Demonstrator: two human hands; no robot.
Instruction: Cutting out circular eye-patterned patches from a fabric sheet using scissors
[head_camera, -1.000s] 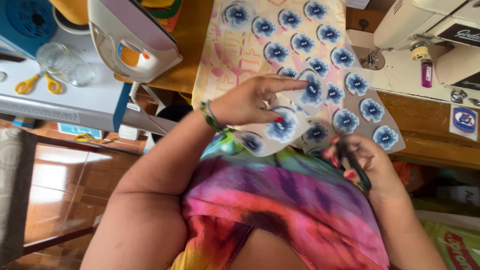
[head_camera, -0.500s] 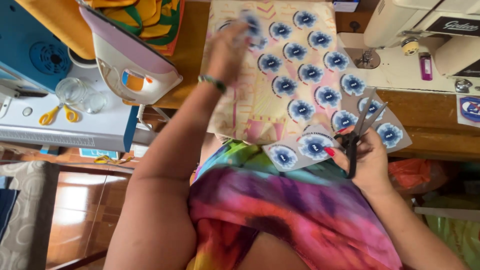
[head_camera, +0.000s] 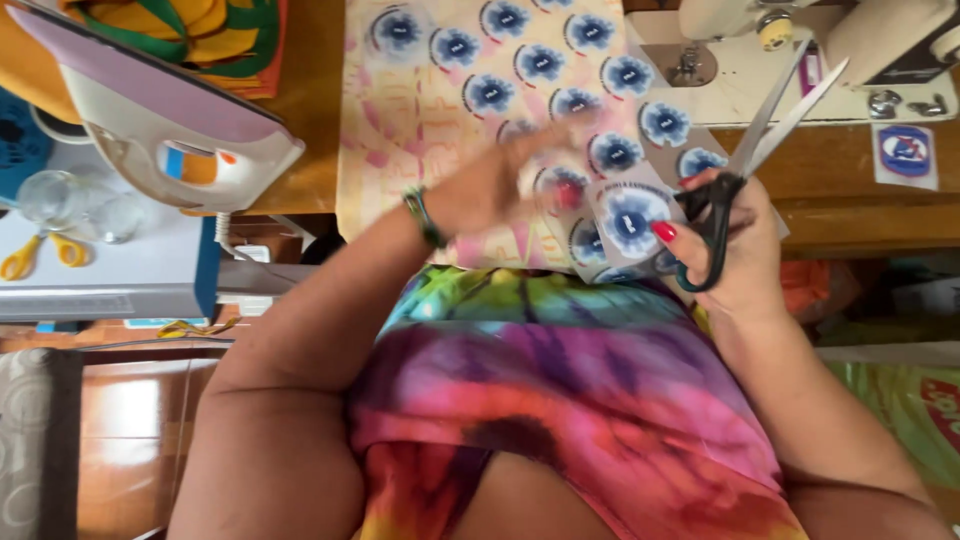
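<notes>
Two hands were over the printed sheet (head_camera: 480, 120) when I looked through the head camera. My right hand (head_camera: 735, 250) gripped black-handled scissors (head_camera: 745, 160), thumb and fingers through the loops, the blades parted and pointing up toward the sewing machine (head_camera: 800, 60). My left hand (head_camera: 500, 185) was blurred, lying flat on the sheet with fingers stretched out, holding nothing that I could make out; a green band sat on its wrist. That sheet, pale with rows of round blue badges, lay on the wooden table (head_camera: 860, 210), its near edge hanging toward my lap. An iron (head_camera: 160, 130) stood on end to the left, and yellow-handled scissors (head_camera: 35, 255) lay on a white surface beyond it.
</notes>
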